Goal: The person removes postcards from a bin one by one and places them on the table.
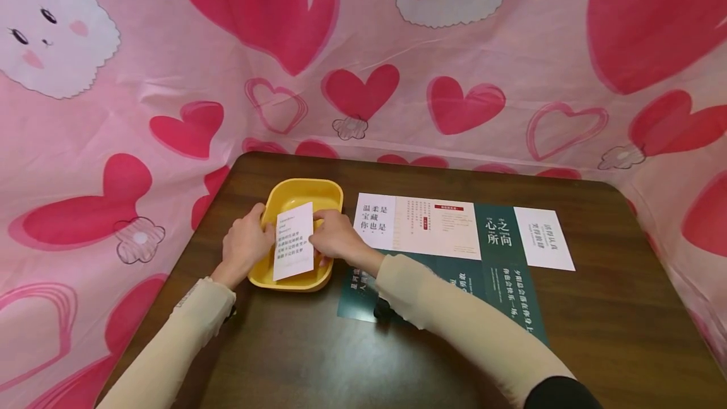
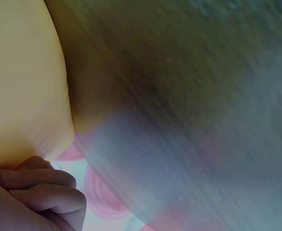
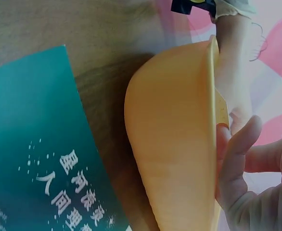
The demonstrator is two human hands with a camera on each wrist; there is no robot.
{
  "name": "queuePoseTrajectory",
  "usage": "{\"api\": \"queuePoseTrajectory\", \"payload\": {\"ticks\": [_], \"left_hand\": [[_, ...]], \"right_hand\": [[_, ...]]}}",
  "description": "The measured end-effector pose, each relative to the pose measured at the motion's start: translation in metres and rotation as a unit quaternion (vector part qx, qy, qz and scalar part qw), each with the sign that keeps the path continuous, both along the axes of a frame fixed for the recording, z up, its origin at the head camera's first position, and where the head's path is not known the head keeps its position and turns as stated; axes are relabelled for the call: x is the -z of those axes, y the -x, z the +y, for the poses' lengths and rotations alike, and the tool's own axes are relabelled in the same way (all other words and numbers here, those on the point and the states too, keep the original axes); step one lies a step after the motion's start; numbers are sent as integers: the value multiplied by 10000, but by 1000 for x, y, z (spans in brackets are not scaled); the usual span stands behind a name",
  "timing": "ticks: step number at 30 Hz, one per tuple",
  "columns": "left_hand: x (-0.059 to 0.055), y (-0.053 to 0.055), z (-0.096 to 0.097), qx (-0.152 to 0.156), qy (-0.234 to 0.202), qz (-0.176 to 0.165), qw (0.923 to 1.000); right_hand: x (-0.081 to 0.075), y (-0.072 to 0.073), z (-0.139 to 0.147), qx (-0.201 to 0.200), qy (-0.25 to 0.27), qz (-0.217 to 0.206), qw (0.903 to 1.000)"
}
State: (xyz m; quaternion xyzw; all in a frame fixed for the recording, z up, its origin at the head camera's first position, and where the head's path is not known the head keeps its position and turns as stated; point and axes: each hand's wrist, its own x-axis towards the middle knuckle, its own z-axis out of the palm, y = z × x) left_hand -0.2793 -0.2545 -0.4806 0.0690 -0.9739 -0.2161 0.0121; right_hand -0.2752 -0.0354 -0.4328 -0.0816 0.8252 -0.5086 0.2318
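A white card [image 1: 293,242] printed with dark lines of text stands tilted over a yellow plastic basin [image 1: 303,187]. On the card's right edge, my right hand [image 1: 339,235] pinches with thumb and fingers, partly inside the basin's rim. My left hand [image 1: 247,245] reaches over the left rim and holds the card's left edge. In the left wrist view, the curled fingers [image 2: 44,185] lie against the basin's outer wall [image 2: 25,82]. The right wrist view shows the basin side-on [image 3: 172,130], with the right thumb and fingers at its rim.
Right of the basin, several printed cards lie in two rows on the brown wooden table [image 1: 284,346]: a cream card [image 1: 437,226], a white card [image 1: 544,238], and dark green cards [image 1: 502,232] among them. My right forearm [image 1: 454,320] crosses the lower row. A pink heart-patterned cloth [image 1: 375,36] hangs behind.
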Motion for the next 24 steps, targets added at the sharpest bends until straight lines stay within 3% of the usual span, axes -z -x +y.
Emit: {"api": "queuePoseTrajectory", "payload": {"ticks": [12,18,24], "left_hand": [[1,1,0,30,44,227,9997],[1,1,-1,9,9,135,9999],[0,1,-1,-8,-5,43,10000]], "right_hand": [[-6,1,29,48,280,116,9995],[-7,2,50,189,783,74,9967],[-7,3,67,290,889,86,9956]]}}
